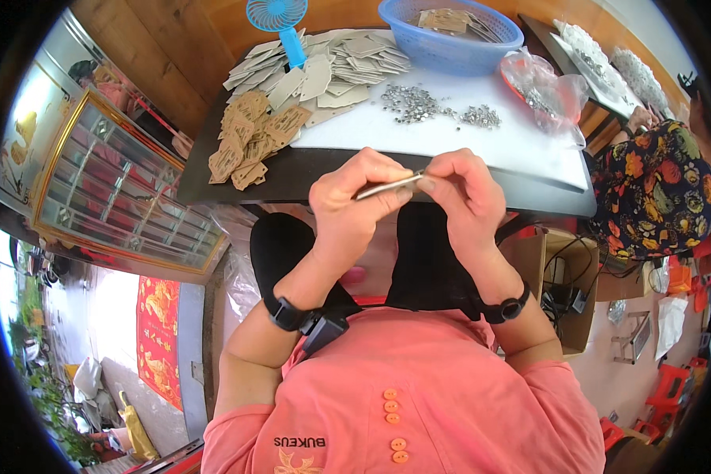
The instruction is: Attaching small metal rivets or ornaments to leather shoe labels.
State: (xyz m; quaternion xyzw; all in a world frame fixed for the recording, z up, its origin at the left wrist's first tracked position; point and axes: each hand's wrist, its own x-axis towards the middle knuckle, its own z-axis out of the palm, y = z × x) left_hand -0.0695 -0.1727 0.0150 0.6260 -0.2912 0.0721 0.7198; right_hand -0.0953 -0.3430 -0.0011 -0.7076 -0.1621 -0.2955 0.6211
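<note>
In front of my chest, over the table's near edge, my left hand (351,197) grips a thin cardboard card (387,186), seen nearly edge-on. The fingers of my right hand (470,197) are pinched together at the card's right end. Something small and shiny shows there, but my fingertips hide most of it. Beyond my hands, small silvery metal pieces (411,103) lie scattered on a white sheet (450,154). Brown printed cards (249,142) are heaped on the left, and a large pile of pale grey cards (324,75) lies behind them.
A blue fan (292,47) stands among the grey cards. A blue plastic basket (450,51) holds more cards at the back. To its right is a red tray (541,91) with a clear bag. Another person (656,189) sits at right, above a cardboard box (565,284) with cables.
</note>
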